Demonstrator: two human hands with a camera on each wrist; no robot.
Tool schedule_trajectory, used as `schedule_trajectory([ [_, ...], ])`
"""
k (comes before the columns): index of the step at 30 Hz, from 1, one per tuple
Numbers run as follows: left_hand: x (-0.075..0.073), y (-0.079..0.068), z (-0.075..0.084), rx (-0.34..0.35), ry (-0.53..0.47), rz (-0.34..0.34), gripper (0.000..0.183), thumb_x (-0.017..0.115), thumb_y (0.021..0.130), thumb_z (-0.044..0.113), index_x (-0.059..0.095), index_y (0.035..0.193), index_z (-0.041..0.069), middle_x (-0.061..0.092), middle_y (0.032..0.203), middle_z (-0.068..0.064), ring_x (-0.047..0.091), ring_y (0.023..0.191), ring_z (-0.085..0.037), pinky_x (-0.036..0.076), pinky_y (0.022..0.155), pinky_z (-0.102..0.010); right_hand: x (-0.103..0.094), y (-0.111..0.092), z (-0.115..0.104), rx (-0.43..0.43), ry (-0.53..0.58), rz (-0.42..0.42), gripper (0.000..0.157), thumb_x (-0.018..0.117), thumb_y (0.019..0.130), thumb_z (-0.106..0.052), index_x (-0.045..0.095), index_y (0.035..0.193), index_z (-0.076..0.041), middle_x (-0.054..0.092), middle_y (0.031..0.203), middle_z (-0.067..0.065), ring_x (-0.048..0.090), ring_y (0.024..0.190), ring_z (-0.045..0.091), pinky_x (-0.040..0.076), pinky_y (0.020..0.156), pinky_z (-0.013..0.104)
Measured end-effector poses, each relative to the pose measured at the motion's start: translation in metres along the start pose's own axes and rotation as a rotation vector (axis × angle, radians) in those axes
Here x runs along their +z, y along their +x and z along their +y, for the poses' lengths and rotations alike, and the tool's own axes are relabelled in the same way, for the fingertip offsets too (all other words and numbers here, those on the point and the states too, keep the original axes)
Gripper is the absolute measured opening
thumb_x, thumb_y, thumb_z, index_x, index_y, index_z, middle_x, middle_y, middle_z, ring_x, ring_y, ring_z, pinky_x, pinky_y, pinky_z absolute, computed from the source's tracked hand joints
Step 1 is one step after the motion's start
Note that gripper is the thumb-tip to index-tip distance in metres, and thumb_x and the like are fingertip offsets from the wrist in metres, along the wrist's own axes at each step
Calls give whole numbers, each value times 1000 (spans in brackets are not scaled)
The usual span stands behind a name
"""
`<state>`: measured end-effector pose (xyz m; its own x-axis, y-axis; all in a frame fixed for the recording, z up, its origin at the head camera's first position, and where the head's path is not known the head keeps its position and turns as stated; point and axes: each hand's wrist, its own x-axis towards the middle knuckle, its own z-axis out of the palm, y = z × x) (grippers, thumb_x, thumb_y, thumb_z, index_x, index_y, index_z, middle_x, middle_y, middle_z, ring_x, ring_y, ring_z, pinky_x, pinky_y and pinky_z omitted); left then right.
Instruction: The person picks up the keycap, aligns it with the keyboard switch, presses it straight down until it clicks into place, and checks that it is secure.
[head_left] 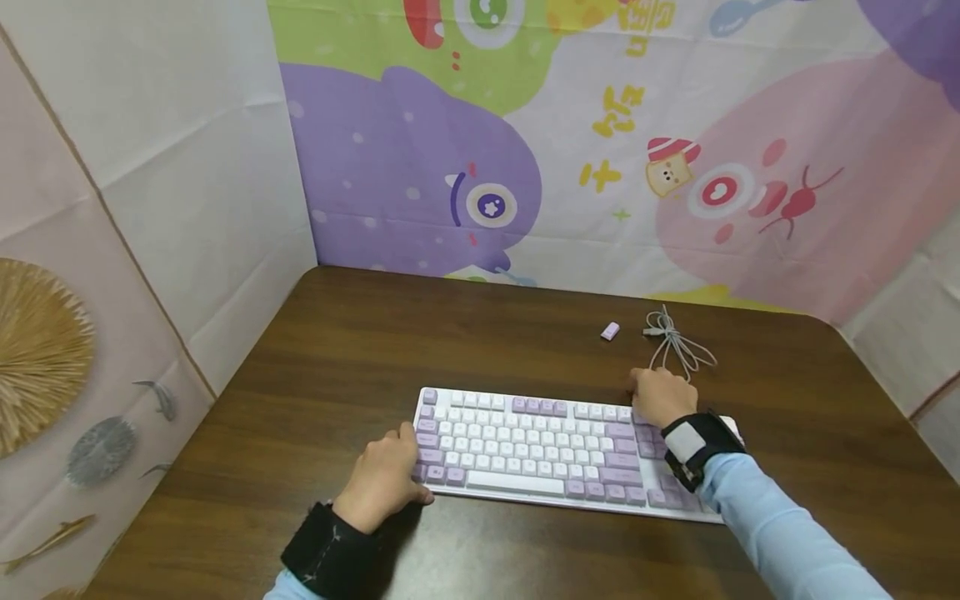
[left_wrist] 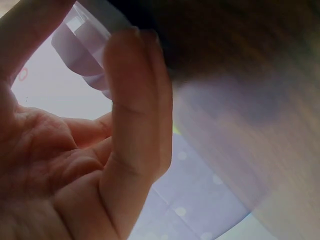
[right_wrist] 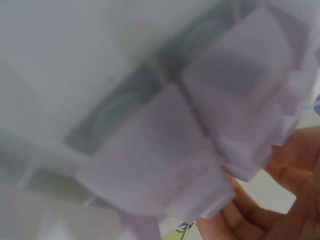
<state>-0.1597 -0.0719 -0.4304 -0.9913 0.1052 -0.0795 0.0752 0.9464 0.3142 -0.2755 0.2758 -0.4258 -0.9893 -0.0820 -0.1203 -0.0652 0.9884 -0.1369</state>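
A white and lilac keyboard lies on the brown table in the head view. My left hand grips its left end, the thumb near the front corner. In the left wrist view the fingers of the left hand curl about the keyboard's end. At the back edge, towards the right, my right hand holds the keyboard with bent fingers. Large, blurred lilac keycaps fill the right wrist view, with the right hand's fingers behind them.
Behind the right hand lies a bundled grey cable with a plug. A small lilac and white piece is to the cable's left. A cartoon-printed cloth hangs along the table's back edge, and a pale cloth hangs at the left.
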Motion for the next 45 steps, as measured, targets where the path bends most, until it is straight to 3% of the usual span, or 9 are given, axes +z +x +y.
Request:
schedule_trajectory([
  [9,0,1,0,-20,-9,-16,70,90,50,29,46,95,-3,55,78,-13,59,68,-30,47,58,-43,-13,-19,10,-17,99,111,25,53,76,0,64,98,-3,63,90,22,59,83,44,46,57,50],
  [19,2,2,0,-8,-6,-18,69,90,51,29,46,94,-3,55,77,-13,59,68,-31,47,58,-43,-24,-74,47,-11,51,183,18,57,79,-3,65,96,-2,62,87,28,57,73,37,42,57,48],
  [23,3,3,0,1,-17,-21,69,89,51,29,46,95,-4,55,78,-14,59,68,-32,46,57,-43,-28,-96,64,25,27,145,22,59,80,-3,65,100,1,63,88,30,56,70,34,42,58,46],
  [29,2,5,-3,13,-20,-49,73,89,53,30,46,99,-7,56,81,-16,60,70,-34,47,57,-45,-21,-116,81,93,68,88,41,60,77,-2,56,117,8,55,72,13,44,59,20,29,50,31],
  [35,0,2,-2,-9,-5,-54,69,88,54,27,48,98,-8,56,81,-18,61,71,-35,47,57,-45,-14,-118,81,154,104,21,41,63,77,-6,57,113,13,62,85,23,49,64,22,34,51,30],
  [39,-4,-3,20,46,96,103,76,88,51,27,53,106,-12,57,84,-21,59,73,-35,48,53,-44,-13,-117,81,175,114,6,42,63,78,-7,57,113,14,63,92,28,50,65,23,35,52,30],
  [41,-9,-5,43,136,156,170,80,87,52,31,54,113,-10,59,92,-21,59,80,-34,49,54,-42,-13,-117,82,181,120,10,41,63,79,-7,57,113,15,63,96,30,51,66,24,38,53,31],
  [43,-13,-4,73,272,207,163,84,84,58,39,53,122,-5,61,107,-20,59,92,-33,53,62,-41,-13,-117,83,182,126,22,39,63,79,-7,58,111,15,62,98,32,53,68,26,42,56,35],
  [45,-15,0,109,430,228,64,80,79,65,46,52,126,2,59,120,-13,56,105,-28,53,74,-38,-13,-118,85,182,128,35,37,63,79,-7,59,108,15,63,100,33,56,70,28,47,61,40],
])
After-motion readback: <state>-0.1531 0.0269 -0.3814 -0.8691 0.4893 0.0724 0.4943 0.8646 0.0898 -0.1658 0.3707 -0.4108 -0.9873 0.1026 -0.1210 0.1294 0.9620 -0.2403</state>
